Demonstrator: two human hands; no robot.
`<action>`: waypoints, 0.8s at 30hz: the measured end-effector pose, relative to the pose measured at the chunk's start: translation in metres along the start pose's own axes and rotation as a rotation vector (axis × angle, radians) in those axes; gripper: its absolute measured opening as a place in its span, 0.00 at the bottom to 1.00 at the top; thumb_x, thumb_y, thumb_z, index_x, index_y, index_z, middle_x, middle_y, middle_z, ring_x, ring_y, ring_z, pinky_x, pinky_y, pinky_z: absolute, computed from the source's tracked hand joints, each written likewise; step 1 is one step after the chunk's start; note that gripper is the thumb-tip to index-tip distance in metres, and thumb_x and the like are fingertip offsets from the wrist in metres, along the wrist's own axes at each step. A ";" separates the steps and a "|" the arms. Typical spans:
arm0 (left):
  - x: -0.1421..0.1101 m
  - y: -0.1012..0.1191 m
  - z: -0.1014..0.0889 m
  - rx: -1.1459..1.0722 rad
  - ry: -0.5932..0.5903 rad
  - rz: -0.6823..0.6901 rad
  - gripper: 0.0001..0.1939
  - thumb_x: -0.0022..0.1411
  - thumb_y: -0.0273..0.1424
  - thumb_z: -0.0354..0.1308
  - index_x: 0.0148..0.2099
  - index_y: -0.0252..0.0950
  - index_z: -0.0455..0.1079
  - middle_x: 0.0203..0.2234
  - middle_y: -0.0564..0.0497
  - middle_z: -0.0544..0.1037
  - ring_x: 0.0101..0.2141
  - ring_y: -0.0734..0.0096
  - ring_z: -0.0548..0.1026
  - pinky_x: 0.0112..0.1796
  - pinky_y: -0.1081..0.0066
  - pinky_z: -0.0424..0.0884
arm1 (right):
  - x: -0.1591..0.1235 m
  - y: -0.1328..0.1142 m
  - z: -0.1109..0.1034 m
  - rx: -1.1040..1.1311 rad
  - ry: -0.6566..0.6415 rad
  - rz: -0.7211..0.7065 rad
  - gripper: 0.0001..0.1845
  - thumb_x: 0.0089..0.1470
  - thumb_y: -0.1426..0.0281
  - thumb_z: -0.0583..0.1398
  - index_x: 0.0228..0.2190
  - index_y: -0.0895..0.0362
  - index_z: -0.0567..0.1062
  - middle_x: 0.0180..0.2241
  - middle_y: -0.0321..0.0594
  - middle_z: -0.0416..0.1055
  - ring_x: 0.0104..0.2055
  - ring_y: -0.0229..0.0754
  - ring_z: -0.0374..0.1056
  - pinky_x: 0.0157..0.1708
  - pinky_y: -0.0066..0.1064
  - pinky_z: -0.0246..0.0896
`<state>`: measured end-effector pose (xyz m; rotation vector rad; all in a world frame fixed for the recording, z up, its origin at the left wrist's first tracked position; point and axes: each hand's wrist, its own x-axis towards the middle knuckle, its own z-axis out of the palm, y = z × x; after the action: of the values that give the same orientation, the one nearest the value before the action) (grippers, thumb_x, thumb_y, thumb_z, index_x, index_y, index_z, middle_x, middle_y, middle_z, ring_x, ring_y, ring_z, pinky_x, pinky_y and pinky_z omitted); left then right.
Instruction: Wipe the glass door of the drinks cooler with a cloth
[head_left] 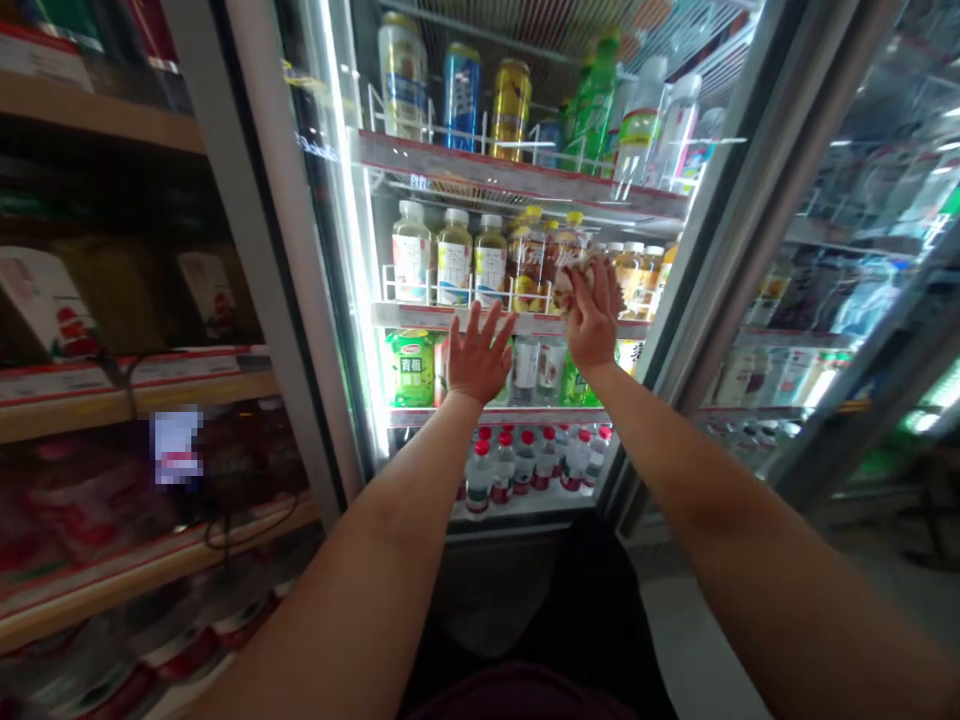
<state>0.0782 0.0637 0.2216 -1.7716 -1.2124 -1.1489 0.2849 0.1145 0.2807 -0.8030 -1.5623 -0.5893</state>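
My left hand (480,355) has its fingers spread in front of the white edge (420,317) of the middle fridge shelf. Whether its fingertips touch that edge I cannot tell. Just behind them stand white-capped bottles with pale labels (454,262). My right hand (592,315) is closed around a crumpled, brown-and-white cloth (619,290), held up at the middle shelf. Yellow-capped tea bottles (529,255) stand to its left, and orange drink bottles (632,268) to its right. The cloth hides part of the row; contact with the bottles cannot be made out.
Cans (511,108) and green bottles (598,95) fill the upper shelf. Below are green drink packs (413,368), then red-capped bottles (503,468) at the bottom. A metal door frame (739,215) rises at right. Stocked wooden shelves (142,395) stand at left, with a dangling cable.
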 end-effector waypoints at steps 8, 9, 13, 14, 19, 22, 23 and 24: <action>0.001 -0.001 0.002 0.004 0.006 -0.002 0.31 0.71 0.33 0.51 0.74 0.47 0.56 0.73 0.54 0.52 0.73 0.58 0.37 0.71 0.44 0.29 | -0.124 0.023 -0.009 0.011 -0.193 0.181 0.28 0.69 0.66 0.47 0.64 0.58 0.70 0.72 0.52 0.48 0.76 0.58 0.35 0.72 0.62 0.38; 0.001 -0.001 0.003 0.003 0.008 0.000 0.31 0.71 0.33 0.51 0.74 0.47 0.56 0.73 0.54 0.52 0.73 0.58 0.37 0.71 0.44 0.29 | -0.138 0.025 -0.010 -0.003 -0.225 0.198 0.28 0.69 0.66 0.47 0.64 0.60 0.69 0.72 0.53 0.46 0.76 0.58 0.34 0.72 0.62 0.38; 0.001 -0.002 0.005 -0.005 0.014 0.004 0.30 0.72 0.34 0.50 0.74 0.46 0.55 0.73 0.55 0.51 0.73 0.58 0.37 0.71 0.45 0.27 | -0.177 0.032 -0.011 -0.004 -0.234 0.211 0.28 0.69 0.65 0.47 0.64 0.59 0.69 0.72 0.54 0.47 0.76 0.58 0.35 0.71 0.62 0.41; 0.001 -0.003 0.005 -0.005 0.018 0.005 0.30 0.72 0.34 0.50 0.74 0.46 0.55 0.73 0.55 0.51 0.73 0.58 0.37 0.71 0.45 0.27 | -0.181 0.034 -0.012 0.012 -0.234 0.204 0.28 0.69 0.64 0.47 0.64 0.58 0.69 0.72 0.54 0.48 0.76 0.59 0.35 0.71 0.63 0.41; 0.001 -0.003 0.006 -0.022 0.018 0.007 0.31 0.71 0.34 0.49 0.74 0.48 0.54 0.74 0.55 0.50 0.73 0.57 0.37 0.71 0.45 0.27 | -0.148 0.050 -0.016 -0.004 -0.178 0.169 0.28 0.68 0.64 0.47 0.64 0.59 0.68 0.71 0.56 0.49 0.76 0.59 0.37 0.71 0.63 0.40; 0.002 -0.002 0.006 -0.028 -0.010 -0.003 0.31 0.71 0.34 0.49 0.74 0.48 0.54 0.74 0.56 0.49 0.74 0.56 0.38 0.71 0.45 0.25 | -0.082 0.066 -0.023 -0.067 -0.015 0.115 0.29 0.69 0.65 0.45 0.65 0.62 0.67 0.71 0.56 0.48 0.76 0.55 0.38 0.72 0.58 0.40; 0.002 -0.002 0.005 -0.027 -0.016 -0.006 0.31 0.72 0.35 0.49 0.74 0.48 0.54 0.74 0.56 0.50 0.74 0.56 0.38 0.71 0.45 0.26 | -0.053 0.073 -0.026 -0.089 0.011 0.085 0.30 0.69 0.65 0.44 0.66 0.62 0.65 0.72 0.56 0.47 0.76 0.53 0.38 0.72 0.57 0.40; 0.002 -0.001 0.005 -0.028 -0.019 -0.010 0.31 0.72 0.35 0.49 0.74 0.47 0.54 0.74 0.56 0.50 0.74 0.55 0.38 0.71 0.44 0.26 | -0.022 0.080 -0.028 -0.115 0.031 0.063 0.30 0.69 0.65 0.44 0.66 0.62 0.65 0.72 0.55 0.47 0.76 0.52 0.37 0.72 0.56 0.38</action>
<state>0.0789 0.0692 0.2222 -1.8026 -1.2233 -1.1626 0.3658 0.1403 0.2571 -0.9224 -1.4802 -0.6472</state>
